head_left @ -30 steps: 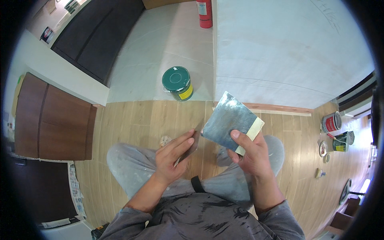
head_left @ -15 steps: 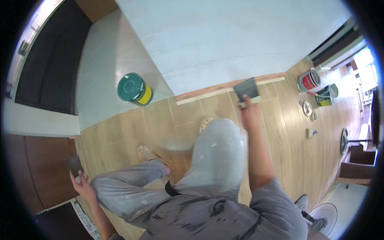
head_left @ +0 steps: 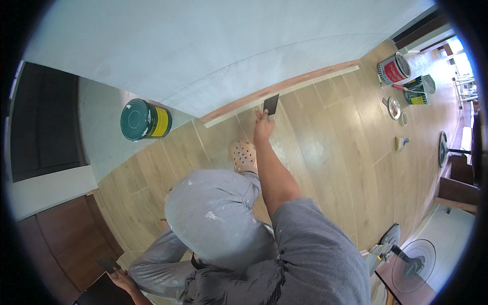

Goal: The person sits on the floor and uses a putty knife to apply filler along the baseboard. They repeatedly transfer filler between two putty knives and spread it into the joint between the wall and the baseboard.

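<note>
Plank floor (head_left: pixel 325 168), two hands (head_left: pixel 263 128), two dark scrapers (head_left: pixel 271 104).

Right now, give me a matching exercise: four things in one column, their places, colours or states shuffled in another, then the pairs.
1. Right hand
2. Left hand
3. Lidded bucket
4. Clog

A. Beige, dotted with holes
B. Holding another blade, lower left of picture
C. Green with a yellow patch
D. Holding a dark flat blade near the wall's base

Pairs: 1-D, 2-B, 3-C, 4-A
</note>
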A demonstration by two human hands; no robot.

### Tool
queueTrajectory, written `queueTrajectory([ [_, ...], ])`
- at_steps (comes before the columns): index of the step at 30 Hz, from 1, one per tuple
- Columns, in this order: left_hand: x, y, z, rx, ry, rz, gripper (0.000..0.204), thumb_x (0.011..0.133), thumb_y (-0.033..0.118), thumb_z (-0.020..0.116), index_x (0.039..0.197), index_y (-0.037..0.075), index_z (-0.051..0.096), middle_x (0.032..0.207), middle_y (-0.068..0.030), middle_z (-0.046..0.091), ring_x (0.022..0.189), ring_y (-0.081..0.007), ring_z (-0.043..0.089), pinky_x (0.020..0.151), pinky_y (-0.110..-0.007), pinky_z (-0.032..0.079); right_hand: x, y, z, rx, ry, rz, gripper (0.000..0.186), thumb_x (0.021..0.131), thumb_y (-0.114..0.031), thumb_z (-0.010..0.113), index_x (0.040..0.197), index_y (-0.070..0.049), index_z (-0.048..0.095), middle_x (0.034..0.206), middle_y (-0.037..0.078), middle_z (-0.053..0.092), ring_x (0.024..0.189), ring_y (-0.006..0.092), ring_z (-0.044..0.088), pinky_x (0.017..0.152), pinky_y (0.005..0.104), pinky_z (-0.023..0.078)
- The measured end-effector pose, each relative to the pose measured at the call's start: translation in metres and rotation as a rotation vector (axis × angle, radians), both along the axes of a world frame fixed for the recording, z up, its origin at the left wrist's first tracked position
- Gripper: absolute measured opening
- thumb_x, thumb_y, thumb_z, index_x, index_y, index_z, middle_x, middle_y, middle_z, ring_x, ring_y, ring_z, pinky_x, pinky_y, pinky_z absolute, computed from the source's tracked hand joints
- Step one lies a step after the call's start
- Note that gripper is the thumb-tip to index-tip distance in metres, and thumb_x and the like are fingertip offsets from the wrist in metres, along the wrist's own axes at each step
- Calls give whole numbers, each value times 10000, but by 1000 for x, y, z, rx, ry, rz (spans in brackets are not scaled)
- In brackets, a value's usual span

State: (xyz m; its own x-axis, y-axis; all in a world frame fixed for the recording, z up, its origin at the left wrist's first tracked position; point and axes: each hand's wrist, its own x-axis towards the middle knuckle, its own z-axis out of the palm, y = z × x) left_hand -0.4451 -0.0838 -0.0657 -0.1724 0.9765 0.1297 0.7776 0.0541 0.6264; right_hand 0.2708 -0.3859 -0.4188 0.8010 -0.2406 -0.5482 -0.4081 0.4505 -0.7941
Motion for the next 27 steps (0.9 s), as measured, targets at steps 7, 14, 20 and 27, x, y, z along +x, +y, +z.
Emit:
queueTrajectory([
  [7,-6,8,-2,-35,-27,-10,622,1065,265,602,1589,45,348,1443,-207,534,1019,-281,648,671,-385,584,11,18,-17,-253,-123,64,494,1073,-300,572,1351,105,518,1192,173,680,1039,244,693,918,359,516],
  [14,-1,8,2,-80,0,-58,622,1070,284,593,1591,48,347,1443,-204,535,1001,-266,649,659,-368,570,14,22,-5,-357,-170,38,464,1083,-272,550,1328,122,533,1084,192,708,1006,258,702,890,368,533],
  [20,-7,6,0,-94,19,-78,594,1077,287,581,1578,50,369,1357,-181,592,995,-253,653,665,-354,566,16,28,-5,-449,-172,59,428,1088,-272,534,1314,90,563,1028,179,728,991,265,703,899,381,529],
  [27,2,-3,0,-72,70,-77,554,1079,283,580,1557,63,406,1209,-163,643,953,-226,646,655,-355,546,19,36,2,-522,-140,160,482,1066,-156,502,1534,-53,460,1442,247,584,1338,364,563,1107,424,428],
])
